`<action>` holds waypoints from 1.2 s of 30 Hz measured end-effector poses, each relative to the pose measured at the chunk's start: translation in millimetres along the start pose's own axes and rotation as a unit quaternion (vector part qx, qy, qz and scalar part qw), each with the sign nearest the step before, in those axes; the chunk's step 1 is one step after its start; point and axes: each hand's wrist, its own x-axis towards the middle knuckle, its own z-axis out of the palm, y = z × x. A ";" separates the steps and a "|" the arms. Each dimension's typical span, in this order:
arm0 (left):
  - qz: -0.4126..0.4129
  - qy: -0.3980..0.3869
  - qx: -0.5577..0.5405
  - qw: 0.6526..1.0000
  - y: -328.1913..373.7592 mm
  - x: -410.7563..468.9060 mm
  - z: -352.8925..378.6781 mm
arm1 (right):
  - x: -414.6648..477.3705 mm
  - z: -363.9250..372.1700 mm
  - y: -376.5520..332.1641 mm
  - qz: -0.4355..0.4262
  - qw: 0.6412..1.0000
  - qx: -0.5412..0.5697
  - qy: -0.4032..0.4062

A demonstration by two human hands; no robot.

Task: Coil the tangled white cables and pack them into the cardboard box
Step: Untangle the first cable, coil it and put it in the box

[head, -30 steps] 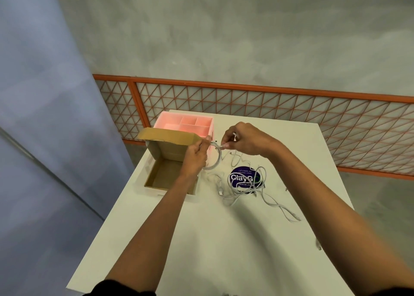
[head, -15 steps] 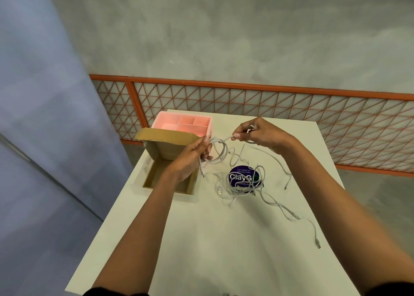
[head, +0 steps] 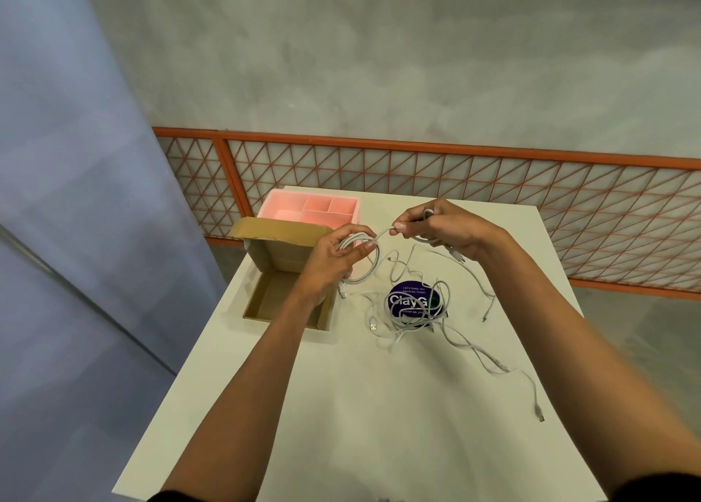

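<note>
Half a second on, the right hand (head: 444, 228) had drawn back in toward the left hand (head: 337, 258), feeding another turn onto the coil (head: 364, 260), and a loose tail had slid across the table (head: 379, 406) to trail off near its right edge.

That coil hung from the left hand just above the open cardboard box (head: 282, 304), a few loops of thin white cable, roughly round, with a plug end dangling at the bottom. Left fingers (head: 360, 249) were curled round the top of the loops, thumb pressed over them. Right fingertips (head: 399, 227) pinched the running strand tight, with more slack bunched in the palm.

To do this turn well, I'd judge the right hand needed to lay the strand flat beside the last loop at the same width, letting it roll between the fingers so no twist built up, while the left thumb lifted only long enough to trap it.

Remaining cables (head: 417, 311) lay in a knotted heap over a dark round sticker (head: 411, 302), right of the box, with thin strands wandering outward and small connectors at the ends. Behind the box stood a pink tray (head: 315, 209) with compartments.
</note>
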 end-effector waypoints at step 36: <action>-0.059 0.137 -0.069 0.986 -15.8 8.0 15.6 | 19.3 63.7 31.9 0.133 0.925 0.356 -0.005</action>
